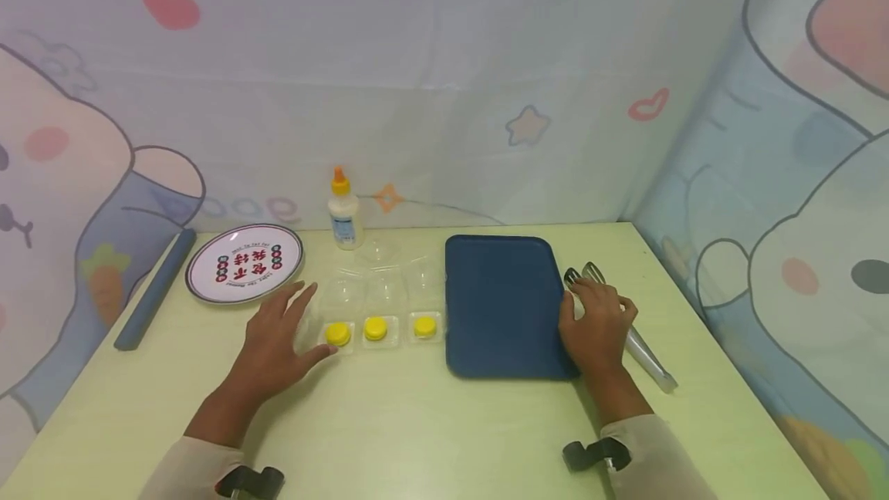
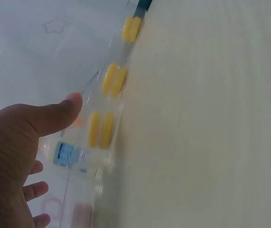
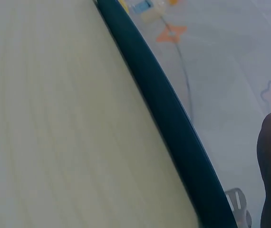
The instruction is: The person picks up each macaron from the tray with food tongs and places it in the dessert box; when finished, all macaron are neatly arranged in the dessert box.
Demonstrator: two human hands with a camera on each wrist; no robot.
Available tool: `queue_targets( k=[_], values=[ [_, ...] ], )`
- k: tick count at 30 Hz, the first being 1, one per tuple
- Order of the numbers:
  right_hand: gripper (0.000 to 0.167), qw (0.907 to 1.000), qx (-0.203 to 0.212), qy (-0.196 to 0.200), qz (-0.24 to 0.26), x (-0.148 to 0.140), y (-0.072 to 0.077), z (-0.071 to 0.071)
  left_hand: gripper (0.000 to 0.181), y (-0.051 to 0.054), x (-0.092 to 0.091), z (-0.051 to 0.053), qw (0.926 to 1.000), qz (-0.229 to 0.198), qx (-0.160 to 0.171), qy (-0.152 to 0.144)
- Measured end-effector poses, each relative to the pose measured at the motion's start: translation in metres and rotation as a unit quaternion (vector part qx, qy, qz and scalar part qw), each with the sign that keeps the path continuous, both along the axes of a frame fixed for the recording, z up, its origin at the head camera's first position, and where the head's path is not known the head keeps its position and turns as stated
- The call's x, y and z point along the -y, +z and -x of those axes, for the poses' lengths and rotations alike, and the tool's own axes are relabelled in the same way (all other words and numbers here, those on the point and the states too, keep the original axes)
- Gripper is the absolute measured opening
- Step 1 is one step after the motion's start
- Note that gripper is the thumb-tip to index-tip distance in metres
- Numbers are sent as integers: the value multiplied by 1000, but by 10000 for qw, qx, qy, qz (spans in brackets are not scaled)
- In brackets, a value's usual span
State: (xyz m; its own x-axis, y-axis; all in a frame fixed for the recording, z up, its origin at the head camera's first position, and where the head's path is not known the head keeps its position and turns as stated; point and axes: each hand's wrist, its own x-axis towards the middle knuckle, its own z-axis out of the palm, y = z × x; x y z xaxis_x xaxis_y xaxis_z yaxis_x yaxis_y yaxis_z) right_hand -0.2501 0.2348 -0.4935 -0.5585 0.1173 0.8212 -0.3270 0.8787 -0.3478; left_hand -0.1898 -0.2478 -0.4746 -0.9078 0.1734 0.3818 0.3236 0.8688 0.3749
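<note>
Sleeves (image 1: 187,473) nearest, the spread left hand (image 1: 272,349) should touch the box (image 1: 385,293) lightly; whether the right hand (image 1: 596,326) pinches tongs (image 1: 648,359) is unclear.

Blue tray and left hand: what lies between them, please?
In the head view, clear plastic packaging with three yellow round pieces lies between the left hand and the blue tray.
</note>
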Motion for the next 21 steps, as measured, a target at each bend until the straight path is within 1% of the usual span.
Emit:
queue_targets(
  k=[2, 5, 10, 13, 16, 21],
  values=[
    [15, 9998, -110, 93, -101, 8, 0, 2, 99, 2, -10, 5, 9999, 48, 83, -87],
    [14, 9992, -226, 235, -230, 21, 2, 6, 95, 3, -25, 12, 9996, -3, 181, -222],
    [11, 9978, -241, 499, -376, 47, 4, 10, 88, 1, -50, 24, 9989, -155, 130, -434],
    [11, 9969, -163, 627, -439, 62, 7, 11, 85, -2, -62, 32, 9985, -183, 58, -517],
    [12, 9957, -25, 737, -556, 78, 10, 11, 83, -2, -70, 39, 9985, -188, 53, -507],
    [14, 9928, 341, 827, -796, 100, 15, 11, 81, 0, -85, 52, 9986, -88, 251, -466]
  ],
)
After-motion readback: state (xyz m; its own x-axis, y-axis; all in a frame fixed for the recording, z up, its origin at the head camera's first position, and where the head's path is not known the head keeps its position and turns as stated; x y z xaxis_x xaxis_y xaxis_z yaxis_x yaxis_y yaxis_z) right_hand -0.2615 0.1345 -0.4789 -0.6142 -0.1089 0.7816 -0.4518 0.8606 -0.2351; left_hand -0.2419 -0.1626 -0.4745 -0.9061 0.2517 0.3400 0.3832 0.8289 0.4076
